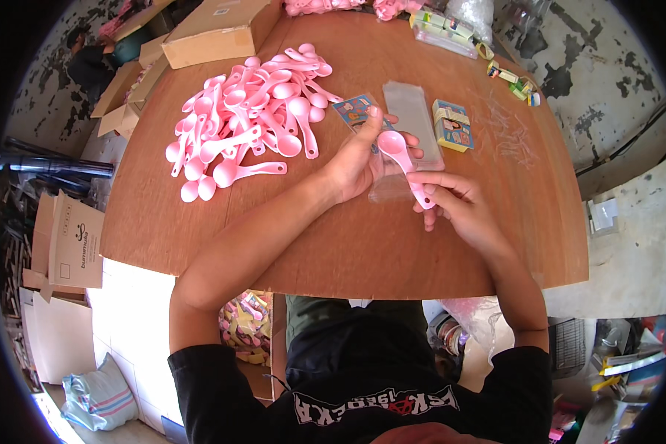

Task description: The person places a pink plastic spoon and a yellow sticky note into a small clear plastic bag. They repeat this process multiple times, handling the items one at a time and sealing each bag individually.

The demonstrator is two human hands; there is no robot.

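My right hand [455,203] pinches a pink plastic measuring spoon [397,150] near the holed end of its handle, its bowl pointing up and away from me. Beside that bowl, my left hand [362,159] is closed around a clear plastic bag [383,194], with the thumb raised. A small blue printed card [354,108] shows behind the left thumb; whether it lies inside the bag I cannot tell. A stack of clear flat bags [407,103] lies just beyond the hands. To its right is a banded bundle of blue and yellow cards [452,126].
A large heap of pink spoons [251,111] covers the table's left part. Behind it stands a cardboard box [218,33]. Loose clear strips [507,129] and small yellow-green packs [522,89] lie at the right. Below the table's front edge, a carton holds many packed pieces [246,329].
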